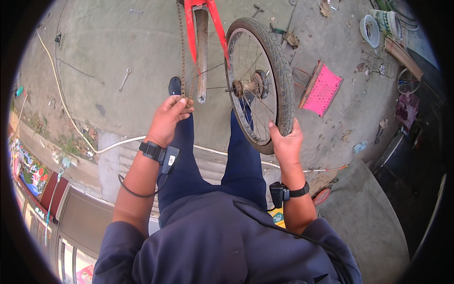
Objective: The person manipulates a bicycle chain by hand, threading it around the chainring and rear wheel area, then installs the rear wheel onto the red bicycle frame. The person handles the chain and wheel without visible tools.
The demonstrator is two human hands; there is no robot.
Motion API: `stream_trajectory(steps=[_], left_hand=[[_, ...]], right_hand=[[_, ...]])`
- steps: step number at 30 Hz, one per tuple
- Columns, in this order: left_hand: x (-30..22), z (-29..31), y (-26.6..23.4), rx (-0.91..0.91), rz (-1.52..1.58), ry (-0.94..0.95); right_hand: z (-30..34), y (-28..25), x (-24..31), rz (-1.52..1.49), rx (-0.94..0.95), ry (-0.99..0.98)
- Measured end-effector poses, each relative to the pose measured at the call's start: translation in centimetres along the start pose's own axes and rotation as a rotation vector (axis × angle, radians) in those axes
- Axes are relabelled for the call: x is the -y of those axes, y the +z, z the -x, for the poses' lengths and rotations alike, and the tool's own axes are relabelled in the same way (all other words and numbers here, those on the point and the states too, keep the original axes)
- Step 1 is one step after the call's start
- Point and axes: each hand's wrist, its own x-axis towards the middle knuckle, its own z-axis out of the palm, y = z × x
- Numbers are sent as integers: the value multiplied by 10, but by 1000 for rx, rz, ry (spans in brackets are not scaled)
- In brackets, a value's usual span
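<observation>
My left hand [172,116] pinches the lower loop of a rusty bicycle chain [183,52], which hangs down from the top edge of the view. Just right of the chain is a red bicycle frame [219,23] with a worn fender [202,59] between its forked tubes. My right hand [287,139] grips the near edge of a bicycle wheel [283,80], thumb on the rim side and fingers round the tyre. The wheel stands tilted beside the frame, apart from the chain. Its rusty hub [250,86] faces the red fork end.
Wrenches [125,79] lie on the concrete at the left. A pink woven folding stool [321,89] stands to the right. A pale hose [118,142] crosses the ground near my legs. Basins [370,31] and a small wheel [408,81] are at the far right.
</observation>
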Motion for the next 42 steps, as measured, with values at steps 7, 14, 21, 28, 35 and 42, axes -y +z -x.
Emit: stream_trajectory(steps=[7, 14, 21, 28, 35, 42], left_hand=[[-4, 1, -6, -1, -11, 11], [-7, 0, -3, 4, -21, 19], [-10, 2, -3, 0, -37, 20], [-11, 1, -2, 19, -23, 26], [-11, 1, 3, 17, -30, 15], [-14, 3, -1, -7, -46, 32]], right_hand=[[21, 17, -14, 106, -41, -88], [37, 4, -31, 106, -14, -52], [62, -26, -35, 293, 87, -58], [82, -53, -17, 257, 115, -79], [80, -53, -18, 349, 184, -152], [59, -2, -14, 301, 183, -41]])
